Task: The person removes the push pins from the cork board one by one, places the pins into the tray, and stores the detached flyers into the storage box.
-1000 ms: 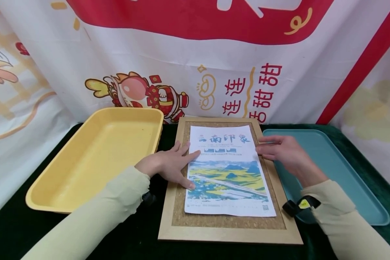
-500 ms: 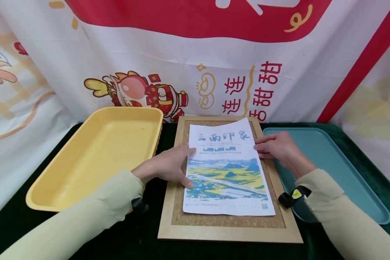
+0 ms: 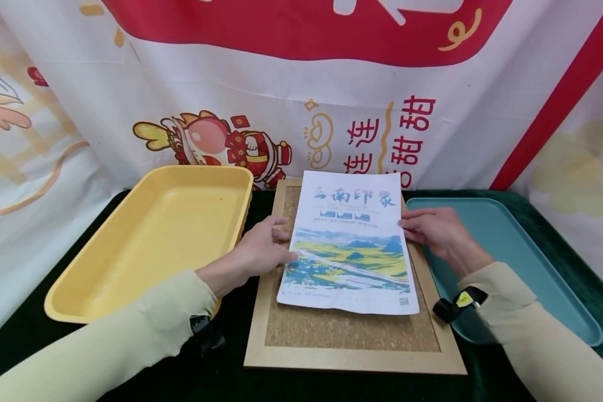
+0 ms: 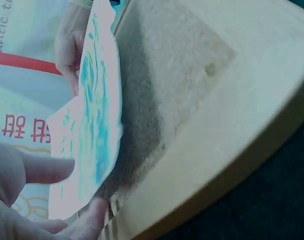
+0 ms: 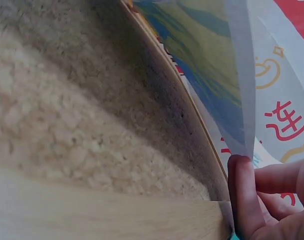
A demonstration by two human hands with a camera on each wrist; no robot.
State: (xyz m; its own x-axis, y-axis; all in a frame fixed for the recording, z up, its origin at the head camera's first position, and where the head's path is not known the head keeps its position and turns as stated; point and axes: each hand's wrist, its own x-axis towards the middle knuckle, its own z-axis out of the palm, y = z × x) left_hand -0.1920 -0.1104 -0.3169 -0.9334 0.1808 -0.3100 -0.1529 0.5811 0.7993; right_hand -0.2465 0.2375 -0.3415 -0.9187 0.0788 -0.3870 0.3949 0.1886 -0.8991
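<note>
A printed sheet of paper (image 3: 352, 240) bears a blue and yellow landscape under a line of large characters. Both hands hold it slightly raised over a wood-framed cork board (image 3: 352, 332). At the left edge, my left hand (image 3: 258, 251) has its thumb on the printed face, with its other fingers behind the edge. My right hand (image 3: 439, 229) pinches the right edge between thumb and fingers. In the right wrist view a gap separates the sheet (image 5: 206, 65) from the cork (image 5: 82, 115). The sheet's shadow falls on the cork in the left wrist view.
A deep yellow tray (image 3: 151, 245) stands left of the board. To the right lies a flat teal tray (image 3: 512, 262), partly under the right forearm. A printed white and red cloth (image 3: 221, 78) hangs behind, and dark green cloth (image 3: 221, 379) covers the table.
The paper sheet has come up off the cork board and moved toward the back. My left hand, earlier spread flat on the sheet, now grips its left edge.
</note>
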